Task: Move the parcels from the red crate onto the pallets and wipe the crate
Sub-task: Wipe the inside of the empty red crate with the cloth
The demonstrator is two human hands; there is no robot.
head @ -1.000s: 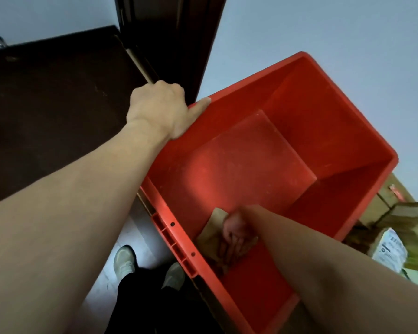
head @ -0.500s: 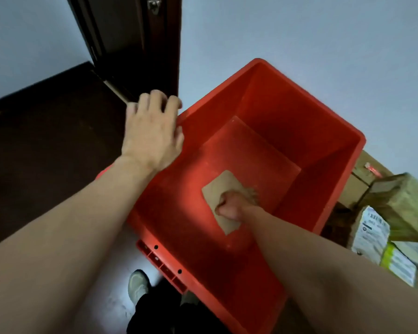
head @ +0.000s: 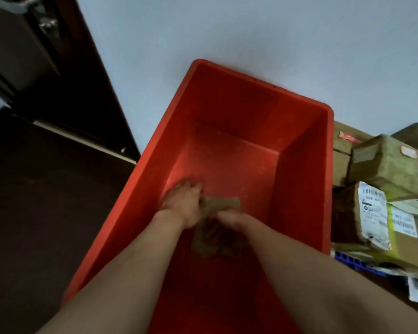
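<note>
- Dark door (head: 58,92) at left: well apart from the crate, open room that side.
- Red crate (head: 263,84) holds no parcels; we judge unloading done, wiping in hand.
- Left hand (head: 182,206) flat on the crate floor, fingers together, touching the cloth (head: 223,203).
- Right hand (head: 231,222) curled into the cloth, mid-floor.
- Parcels (head: 384,213) on blue pallet (head: 355,262) crowd the right wall.

- One head-worn, wide-angle view looks steeply down and forward from above the person's own arms.
- The left forearm (head: 130,273) and right forearm (head: 304,273) enter from the bottom edge and meet near frame centre.
- The camera sits close over the red crate (head: 302,179), which fills the centre and lower middle.
- Pale wall (head: 251,32) spans the top, dark door (head: 65,92) the upper left, parcels (head: 384,169) the right edge.
</note>
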